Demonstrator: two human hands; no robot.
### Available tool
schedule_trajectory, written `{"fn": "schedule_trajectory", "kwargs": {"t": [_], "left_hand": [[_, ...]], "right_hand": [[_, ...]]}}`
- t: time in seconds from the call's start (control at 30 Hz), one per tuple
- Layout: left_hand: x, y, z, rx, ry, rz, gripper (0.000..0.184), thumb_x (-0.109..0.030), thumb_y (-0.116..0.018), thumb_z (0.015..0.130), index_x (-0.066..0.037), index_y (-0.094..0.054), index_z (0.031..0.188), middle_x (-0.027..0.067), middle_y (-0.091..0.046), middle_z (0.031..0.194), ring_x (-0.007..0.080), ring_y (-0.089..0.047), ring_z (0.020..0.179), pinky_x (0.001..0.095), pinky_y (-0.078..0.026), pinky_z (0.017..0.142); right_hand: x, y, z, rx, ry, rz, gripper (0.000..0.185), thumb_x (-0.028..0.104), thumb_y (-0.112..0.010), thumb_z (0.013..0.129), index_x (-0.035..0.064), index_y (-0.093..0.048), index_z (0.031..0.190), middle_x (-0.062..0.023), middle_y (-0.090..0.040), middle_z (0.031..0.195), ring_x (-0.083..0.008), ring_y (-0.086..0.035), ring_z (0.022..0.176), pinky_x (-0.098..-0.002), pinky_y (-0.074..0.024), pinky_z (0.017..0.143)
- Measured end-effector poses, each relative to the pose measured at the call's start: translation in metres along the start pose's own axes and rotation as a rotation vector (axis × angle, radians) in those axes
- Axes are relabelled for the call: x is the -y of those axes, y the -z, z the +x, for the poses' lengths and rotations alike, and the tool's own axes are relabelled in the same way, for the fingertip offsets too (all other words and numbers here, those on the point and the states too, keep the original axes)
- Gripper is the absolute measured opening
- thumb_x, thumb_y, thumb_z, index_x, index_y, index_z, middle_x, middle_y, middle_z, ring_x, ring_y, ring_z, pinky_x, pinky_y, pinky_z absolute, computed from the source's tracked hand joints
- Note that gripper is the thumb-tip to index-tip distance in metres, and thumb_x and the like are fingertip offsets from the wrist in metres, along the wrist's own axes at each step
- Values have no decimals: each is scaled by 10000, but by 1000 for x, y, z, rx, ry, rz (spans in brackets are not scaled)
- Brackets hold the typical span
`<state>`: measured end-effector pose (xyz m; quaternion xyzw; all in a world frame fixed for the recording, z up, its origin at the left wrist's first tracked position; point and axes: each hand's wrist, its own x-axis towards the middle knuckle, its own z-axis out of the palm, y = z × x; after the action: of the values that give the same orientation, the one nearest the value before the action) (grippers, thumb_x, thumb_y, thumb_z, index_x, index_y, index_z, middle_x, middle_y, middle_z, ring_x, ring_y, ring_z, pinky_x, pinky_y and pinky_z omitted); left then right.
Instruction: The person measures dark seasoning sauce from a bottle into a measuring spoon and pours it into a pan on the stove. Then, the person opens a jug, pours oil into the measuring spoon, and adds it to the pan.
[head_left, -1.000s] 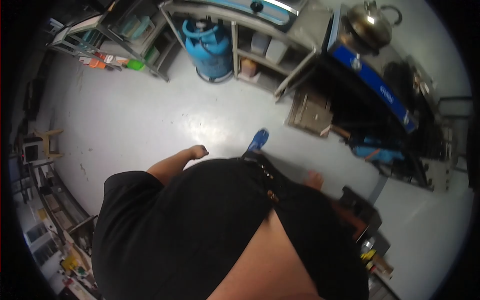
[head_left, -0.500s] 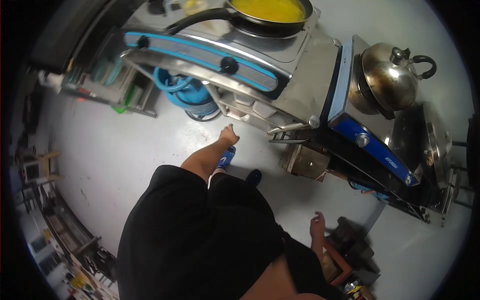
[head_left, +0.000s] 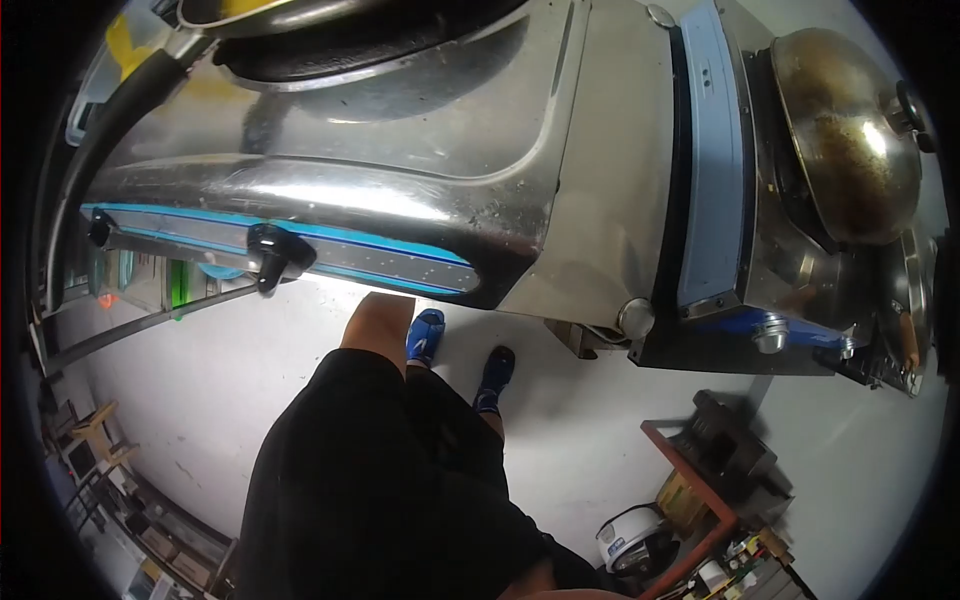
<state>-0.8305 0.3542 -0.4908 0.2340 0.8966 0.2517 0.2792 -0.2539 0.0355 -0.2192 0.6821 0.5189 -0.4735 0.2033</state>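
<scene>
My left arm reaches down and forward under the stove's front edge, and the stove hides my left hand. My right hand is out of view. Above the left arm is the stainless-steel gas stove, with a blue-edged front panel and a black knob. On the stove sits a black frying pan, its long black handle jutting over the left front. Only a sliver of yellow contents shows inside the pan.
To the right, a scorched metal kettle stands on a second stove with a blue front. Below are a red-framed stand and a white rice-cooker-like appliance. Shelves line the lower left; my blue shoes are on the pale floor.
My view has moved closer to the stove, which now looks larger. The left hand has gone out of sight behind the stove's front edge, and the right hand has left the view.
</scene>
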Motion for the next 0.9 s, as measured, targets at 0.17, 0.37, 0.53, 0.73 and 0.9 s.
{"fn": "schedule_trajectory", "kwargs": {"t": [0.17,0.37,0.53,0.73,0.9], "left_hand": [[4,-1,1,90,74,-80,562,-376,-559,800,-53,-473,1252,178,-526,1232,313,-484,1165,377,-397,960],[12,15,-29,173,145,-142,533,-357,-561,799,-62,-494,1237,168,-553,1206,300,-509,1147,368,-418,938],[50,42,-80,252,193,-169,485,-229,-635,693,-43,-555,1133,165,-639,1030,294,-618,975,364,-484,833],[43,126,-170,454,296,256,464,-294,-653,713,-17,-584,1079,163,-651,954,280,-644,884,384,-513,779],[-13,229,-278,467,68,406,452,-333,-575,782,-92,-570,1164,205,-624,1044,319,-596,1009,407,-456,878]], "right_hand": [[10,-2,4,-10,77,45,242,92,-482,831,81,-577,1053,-196,-608,988,-342,-583,913,-381,-487,776],[14,-2,19,94,81,72,454,116,-594,738,60,-497,1179,-46,-567,743,-139,-564,628,-284,-466,557],[-18,4,16,197,-95,144,259,116,-536,797,115,-583,1052,-167,-583,814,-293,-580,753,-381,-477,691],[27,92,9,123,28,-164,299,129,-528,767,102,-577,1061,-160,-602,843,-323,-575,862,-406,-469,780],[54,145,61,51,162,-379,353,151,-554,750,120,-564,1101,-180,-605,1001,-337,-576,954,-427,-464,859]]}}
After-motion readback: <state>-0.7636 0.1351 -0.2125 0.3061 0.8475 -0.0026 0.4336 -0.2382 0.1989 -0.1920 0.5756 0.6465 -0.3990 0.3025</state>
